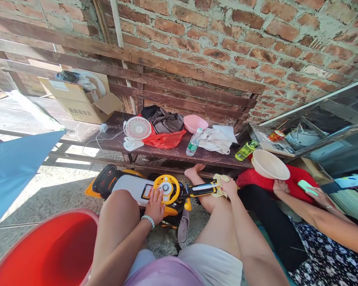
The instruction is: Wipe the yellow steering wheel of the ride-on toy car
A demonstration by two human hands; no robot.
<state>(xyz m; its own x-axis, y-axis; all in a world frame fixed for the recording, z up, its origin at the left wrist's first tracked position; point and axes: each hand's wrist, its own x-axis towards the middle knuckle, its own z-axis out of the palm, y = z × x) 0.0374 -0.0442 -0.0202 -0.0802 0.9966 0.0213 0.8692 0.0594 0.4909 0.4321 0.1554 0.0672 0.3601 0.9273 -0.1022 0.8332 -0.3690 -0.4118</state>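
Cloth (218, 185) gripped in right hand (229, 188); left hand (154, 205) open on ride-on toy car (131, 186) (yellow).

The person's left hand (154, 205) rests palm down, its fingers (154, 194) spread wide and lightly bent, with the bare left forearm (122, 246) reaching forward to it and a beaded bracelet (148, 221) circling the wrist just behind the hand. Well apart and a little farther forward, the right hand (229, 188) tips downward at the wrist, its fingers curled closed around a small bunched fold of yellow cloth (220, 186). The long bare right forearm (253, 234) runs out to it, and the two arms do not cross.
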